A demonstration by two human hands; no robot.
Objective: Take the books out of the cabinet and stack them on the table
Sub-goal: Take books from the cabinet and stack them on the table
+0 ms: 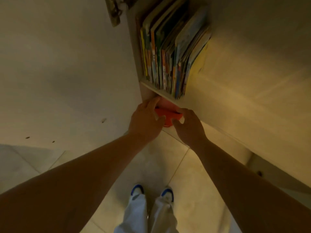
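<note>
A row of colourful books (170, 52) stands upright on a shelf of the white cabinet (161, 94), leaning to the left. Below that shelf, an orange-red book or block of books (168, 117) sticks out of the lower compartment. My left hand (146, 121) grips its left end, fingers reaching into the compartment and thumb across the front. My right hand (186, 126) holds its right end, thumb on the front. How far the orange-red thing extends inside is hidden.
An open white cabinet door (67, 73) stands to the left with a hinge (114, 12) at its top. Another white cabinet front (252, 81) runs along the right. Pale floor tiles (168, 158) lie below, with my feet in white and blue shoes (152, 193).
</note>
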